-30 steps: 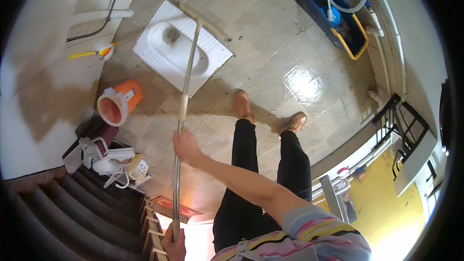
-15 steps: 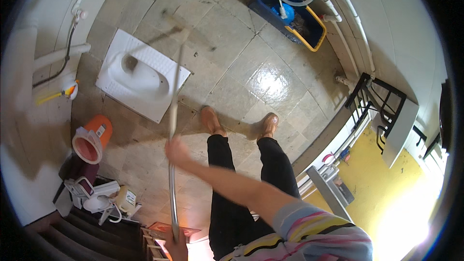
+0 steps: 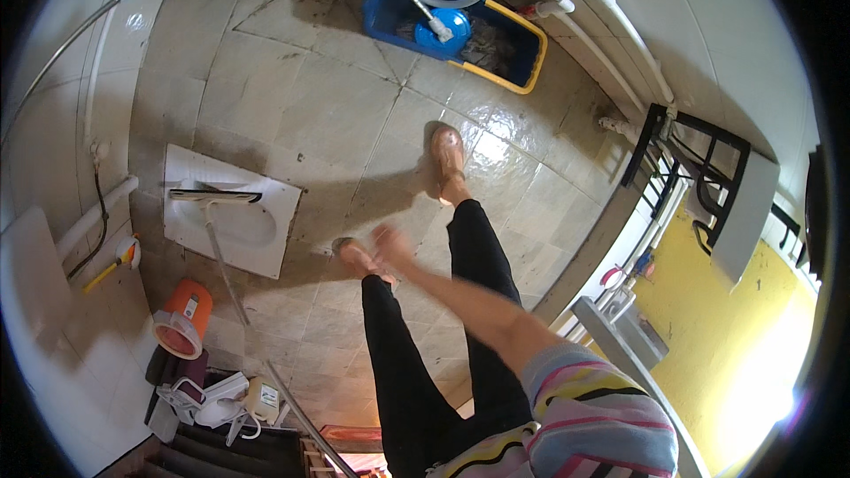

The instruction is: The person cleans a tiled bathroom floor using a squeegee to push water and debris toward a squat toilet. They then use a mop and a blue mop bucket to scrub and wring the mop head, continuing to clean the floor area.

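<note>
A long-handled floor squeegee (image 3: 215,196) has its dark, narrow head over the white squat toilet (image 3: 280,243). Its metal pole (image 3: 292,400) slants past the orange bucket and leaves the picture at the bottom edge. My left hand is out of the picture, so its grip on the pole is hidden. My right hand (image 3: 392,245) hangs off the pole, above my left shoe (image 3: 357,257); motion smears its fingers.
At the far side stands a blue tub (image 3: 390,22) with a yellow rim, holding a mop. An orange bucket (image 3: 189,308) is by the left wall, near white plastic items (image 3: 221,407). Along the right wall is a black metal rack (image 3: 704,146). The tiled floor (image 3: 345,106) shines wet in places.
The squeegee's head has come left and nearer, onto the squat toilet. My right hand has let go of the pole; my left has dropped out of view. My right foot has stepped forward.
</note>
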`<action>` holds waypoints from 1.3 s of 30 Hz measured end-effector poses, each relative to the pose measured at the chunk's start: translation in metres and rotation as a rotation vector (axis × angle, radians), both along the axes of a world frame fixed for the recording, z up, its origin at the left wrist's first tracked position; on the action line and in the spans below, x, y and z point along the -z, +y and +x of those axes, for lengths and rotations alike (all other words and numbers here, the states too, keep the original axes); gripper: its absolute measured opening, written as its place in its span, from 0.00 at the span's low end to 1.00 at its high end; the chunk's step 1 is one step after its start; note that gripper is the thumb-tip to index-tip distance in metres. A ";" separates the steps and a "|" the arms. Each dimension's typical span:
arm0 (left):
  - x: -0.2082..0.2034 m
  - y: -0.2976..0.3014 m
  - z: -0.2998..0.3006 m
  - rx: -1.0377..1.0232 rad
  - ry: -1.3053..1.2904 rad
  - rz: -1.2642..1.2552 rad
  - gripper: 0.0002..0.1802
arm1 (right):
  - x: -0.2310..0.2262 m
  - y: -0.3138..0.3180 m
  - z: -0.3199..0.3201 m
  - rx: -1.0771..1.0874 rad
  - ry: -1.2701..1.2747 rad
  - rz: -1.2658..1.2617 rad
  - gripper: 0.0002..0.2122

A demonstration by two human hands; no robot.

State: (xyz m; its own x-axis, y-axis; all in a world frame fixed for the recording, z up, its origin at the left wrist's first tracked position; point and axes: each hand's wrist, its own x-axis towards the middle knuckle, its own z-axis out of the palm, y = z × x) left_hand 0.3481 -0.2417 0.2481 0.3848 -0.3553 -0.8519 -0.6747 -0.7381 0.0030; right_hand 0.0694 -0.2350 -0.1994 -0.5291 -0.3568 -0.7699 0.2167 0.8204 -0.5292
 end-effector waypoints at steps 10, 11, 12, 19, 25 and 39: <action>0.032 -0.008 -0.184 0.281 0.084 -0.237 0.07 | 0.097 0.129 -0.447 0.315 0.580 0.721 0.29; 0.046 -0.012 -0.197 0.491 0.129 -0.313 0.07 | 0.109 0.135 -0.455 0.253 0.605 0.718 0.29; 0.055 -0.015 -0.210 0.705 0.178 -0.372 0.06 | 0.123 0.141 -0.459 0.224 0.563 0.561 0.28; 0.070 -0.035 -0.284 0.214 0.010 -0.115 0.07 | 0.157 0.123 -0.408 1.370 -0.274 0.029 0.20; 0.094 -0.038 -0.330 0.187 0.073 -0.119 0.08 | 0.124 -0.013 -0.378 1.709 -0.462 -0.229 0.13; 0.119 -0.140 -0.321 0.203 0.146 -0.018 0.14 | 0.123 0.050 -0.368 1.330 -0.162 -0.095 0.10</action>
State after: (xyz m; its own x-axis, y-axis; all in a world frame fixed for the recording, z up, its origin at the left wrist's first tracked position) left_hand 0.0271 -0.3814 0.1287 0.1769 -0.4283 -0.8861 -0.8006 -0.5863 0.1236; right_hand -0.2988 -0.1854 -0.3225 -0.4197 0.2982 -0.8573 0.8798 -0.0985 -0.4650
